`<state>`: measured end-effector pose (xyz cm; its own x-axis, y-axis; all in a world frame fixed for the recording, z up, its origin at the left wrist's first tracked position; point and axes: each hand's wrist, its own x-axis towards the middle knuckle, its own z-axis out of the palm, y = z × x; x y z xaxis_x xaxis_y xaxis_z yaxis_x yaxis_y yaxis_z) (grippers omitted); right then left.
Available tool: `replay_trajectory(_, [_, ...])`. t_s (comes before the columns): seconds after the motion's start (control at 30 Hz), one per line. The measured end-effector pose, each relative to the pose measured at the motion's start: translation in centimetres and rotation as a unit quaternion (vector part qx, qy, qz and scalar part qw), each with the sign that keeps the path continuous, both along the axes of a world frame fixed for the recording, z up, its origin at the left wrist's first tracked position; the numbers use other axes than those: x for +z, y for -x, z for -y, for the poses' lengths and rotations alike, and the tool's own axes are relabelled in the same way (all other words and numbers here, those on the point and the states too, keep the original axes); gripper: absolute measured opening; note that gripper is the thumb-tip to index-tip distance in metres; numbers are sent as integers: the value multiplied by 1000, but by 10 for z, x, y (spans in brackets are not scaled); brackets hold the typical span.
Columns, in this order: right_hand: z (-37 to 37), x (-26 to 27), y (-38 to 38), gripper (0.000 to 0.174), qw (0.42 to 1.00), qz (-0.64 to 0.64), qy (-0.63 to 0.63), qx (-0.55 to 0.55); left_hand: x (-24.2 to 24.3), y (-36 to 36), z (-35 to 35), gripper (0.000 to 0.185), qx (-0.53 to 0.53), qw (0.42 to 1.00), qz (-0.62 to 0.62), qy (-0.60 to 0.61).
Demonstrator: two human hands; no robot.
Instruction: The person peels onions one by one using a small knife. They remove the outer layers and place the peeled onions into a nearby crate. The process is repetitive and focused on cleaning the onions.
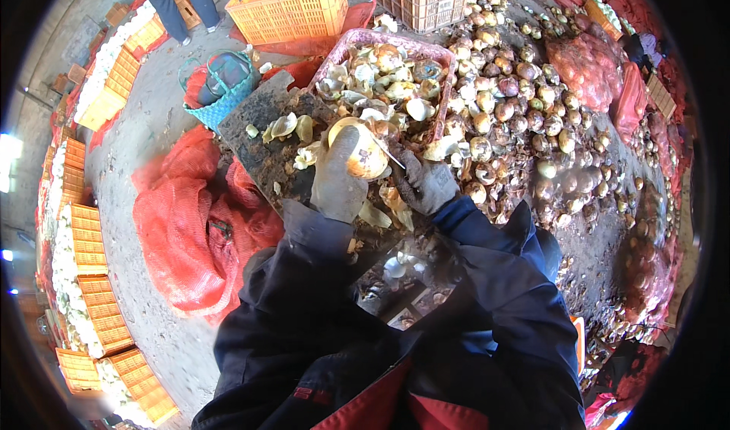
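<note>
My left hand, in a pale work glove, holds a large yellow onion whose skin is brown and blotched on one side. My right hand, in a dirty grey glove, is closed around a knife, with its thin blade against the onion's right side. Both hands are over a dark, dirty board with scraps of onion peel on it. Just beyond the hands is a pink plastic crate, filled with onion skins and onions. The knife's handle is hidden in the right glove.
A heap of unpeeled onions spreads over the floor at right. Red mesh sacks lie at left, near a turquoise woven basket. Yellow crates and a brown crate stand ahead. A person's legs show at upper left.
</note>
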<state>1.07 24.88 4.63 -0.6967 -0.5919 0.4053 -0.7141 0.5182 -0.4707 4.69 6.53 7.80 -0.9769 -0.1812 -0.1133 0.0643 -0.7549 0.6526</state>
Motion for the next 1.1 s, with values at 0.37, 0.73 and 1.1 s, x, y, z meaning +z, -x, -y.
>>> replay_trajectory(0.37, [2, -16, 2, 39, 999, -33, -39, -3, 8, -3, 6, 36, 45, 994, 10, 102])
replay_trajectory(0.73, [-43, 32, 4, 41, 765, 596, 235, 59, 3, -1, 14, 44, -68, 997, -29, 38])
replay_trajectory(1.1, [8, 57, -8, 27, 855, 404, 322, -41, 3, -3, 1, 43, -93, 994, -29, 59])
